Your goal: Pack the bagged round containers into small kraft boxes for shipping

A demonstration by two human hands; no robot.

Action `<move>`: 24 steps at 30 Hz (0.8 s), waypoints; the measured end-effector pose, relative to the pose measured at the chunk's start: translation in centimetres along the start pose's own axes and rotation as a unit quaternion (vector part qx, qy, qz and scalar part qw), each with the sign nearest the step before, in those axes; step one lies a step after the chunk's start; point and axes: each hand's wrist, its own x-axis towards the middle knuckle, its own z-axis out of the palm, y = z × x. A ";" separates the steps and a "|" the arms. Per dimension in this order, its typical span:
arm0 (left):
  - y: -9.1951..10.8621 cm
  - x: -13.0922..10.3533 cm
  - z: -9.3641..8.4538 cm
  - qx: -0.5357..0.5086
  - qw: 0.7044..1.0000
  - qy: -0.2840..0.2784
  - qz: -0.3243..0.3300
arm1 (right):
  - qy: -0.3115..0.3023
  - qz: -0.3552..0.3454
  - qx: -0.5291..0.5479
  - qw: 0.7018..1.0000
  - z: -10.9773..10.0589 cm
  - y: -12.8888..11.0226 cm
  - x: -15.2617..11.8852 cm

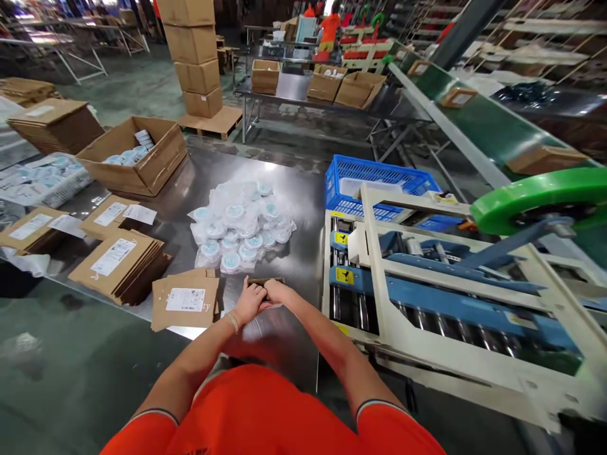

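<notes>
Both hands meet at a small brown cardboard box (pixel 268 282) near the front of the metal table (pixel 303 253). My left hand (pixel 249 301) grips its left side with curled fingers. From the right, my right hand (pixel 277 292) is closed over the box, its fingers bent down and partly hidden. Most of the box lies under the hands. Just beyond it is a pile of clear-bagged round white items with pale blue tops (pixel 237 230). Left of my left hand, flat labelled cartons (pixel 187 300) lie in a small stack.
More stacked flat cartons (pixel 116 262) lie along the table's left. Behind them stands an open carton (pixel 156 170) holding several round items. A roller conveyor machine (pixel 379 278) with a green wheel (pixel 535 199) borders the table's right, beside a blue crate (pixel 379 167).
</notes>
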 end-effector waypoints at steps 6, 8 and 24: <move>1.7 -0.3 -1.5 0.050 0.997 -0.066 0.005 | 0.048 0.146 -0.020 0.988 -5.3 3.4 -3.7; 2.1 -0.3 -1.8 0.055 0.995 -0.077 0.002 | 0.044 0.207 0.011 0.977 -5.1 4.0 -4.6; 2.2 -0.1 -2.6 0.039 0.994 -0.101 0.005 | -0.054 0.126 0.050 0.989 -5.1 4.3 -4.9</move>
